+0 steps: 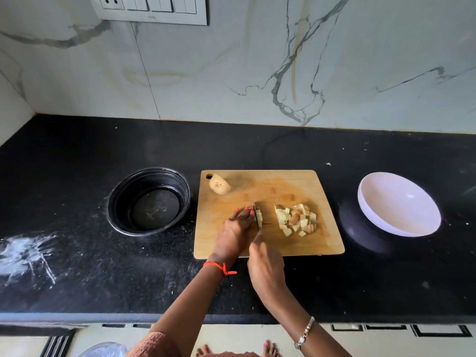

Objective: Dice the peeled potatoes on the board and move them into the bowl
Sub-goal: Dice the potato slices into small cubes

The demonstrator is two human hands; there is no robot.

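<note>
A single wide-angle view from the person's head looks forward and steeply down on the black desk (77,253). The fingers (244,215) sit near centre at arm's reach, with the marble wall (231,73) beyond them and the floor (231,333) and toes (268,347) nearer than them.

A black round tub (121,202) stands on the dark speckled countertop (257,145), with a smear of white powder (23,256) on the stone to the tub's left, nearer the front edge. Behind the tub rises a veined marble wall (231,73), with a grey switch panel (152,7) high above. In front of the tub, past the counter's edge, lies a clear plastic bag (103,350).
</note>
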